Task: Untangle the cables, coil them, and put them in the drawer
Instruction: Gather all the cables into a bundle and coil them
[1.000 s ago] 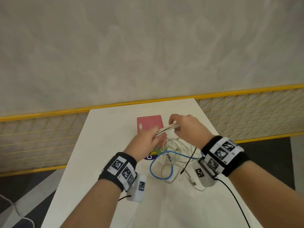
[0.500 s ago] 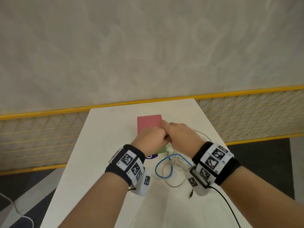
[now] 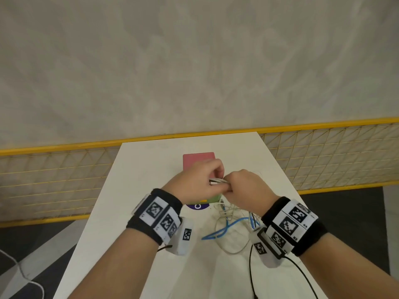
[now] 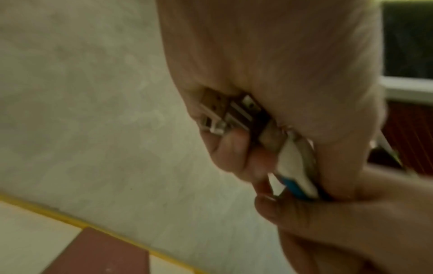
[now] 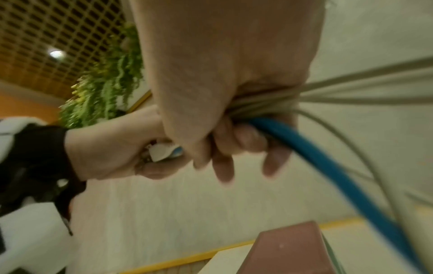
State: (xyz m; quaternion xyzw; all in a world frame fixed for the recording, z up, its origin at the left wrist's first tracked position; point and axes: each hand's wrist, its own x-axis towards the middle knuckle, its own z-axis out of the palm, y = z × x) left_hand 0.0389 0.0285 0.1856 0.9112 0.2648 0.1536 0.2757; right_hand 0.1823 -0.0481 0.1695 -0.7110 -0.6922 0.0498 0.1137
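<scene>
Both hands meet above the middle of the white table [image 3: 138, 190]. My left hand [image 3: 200, 180] grips the plug ends of a cable bundle; several metal USB connectors [image 4: 225, 115] poke out of its fist. My right hand [image 3: 241, 186] is curled round the same bundle, white cables [image 5: 351, 89] and a blue cable [image 5: 328, 163] running out of it. Slack loops of the blue cable [image 3: 224, 228] and white cables [image 3: 228, 244] lie on the table below my right wrist. The drawer is not in view.
A red box [image 3: 198, 159] stands on the table behind my hands, with a green and purple item [image 3: 200, 203] partly hidden under my left hand. A yellow wire-mesh fence [image 3: 323, 156] runs behind and beside the table. Dark floor lies at both sides.
My hands came together from slightly apart, then shifted nearer me. The bundle's connector ends now stick out of my left fist, and the loose loops on the table have shifted right.
</scene>
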